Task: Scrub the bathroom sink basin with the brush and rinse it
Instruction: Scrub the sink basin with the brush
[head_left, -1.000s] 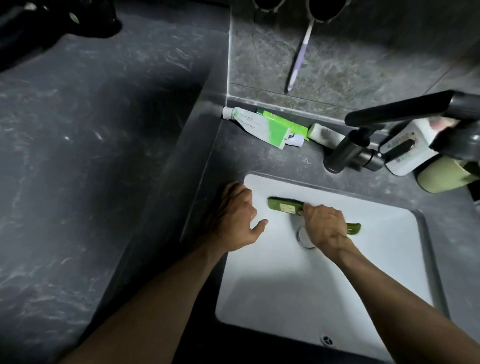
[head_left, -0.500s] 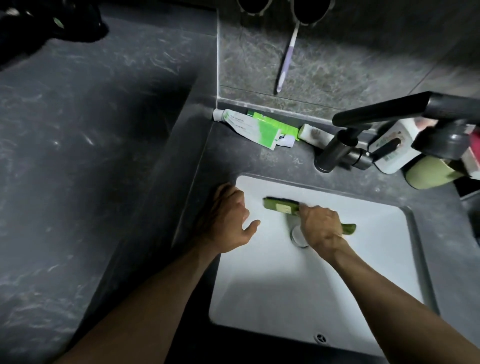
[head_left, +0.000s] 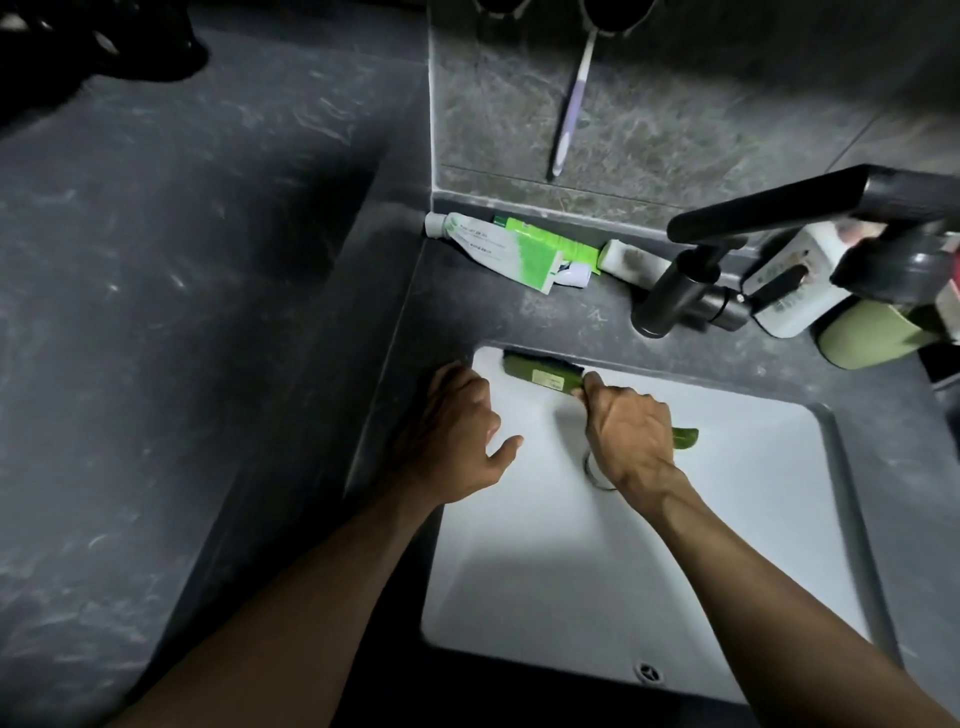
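Note:
A white rectangular sink basin (head_left: 727, 545) is set into a dark stone counter. My right hand (head_left: 628, 436) grips the middle of a green scrubbing brush (head_left: 540, 373). The brush head presses against the basin's far wall near the back left corner, and the handle end sticks out to the right of my fist. My left hand (head_left: 457, 441) rests on the basin's left rim, fingers spread, holding nothing. The drain (head_left: 595, 470) is partly hidden under my right wrist. No water runs from the black faucet (head_left: 769, 213).
Toothpaste tubes (head_left: 498, 249) lie on the counter behind the basin. A purple toothbrush (head_left: 571, 104) hangs on the tiled wall. A white bottle (head_left: 795, 291) and a green cup (head_left: 872, 332) stand right of the faucet base. An overflow hole (head_left: 648, 673) marks the basin's near wall.
My right hand has pushed the brush away from the drain area to the basin's far wall, toward the back left corner. My left hand stays on the rim.

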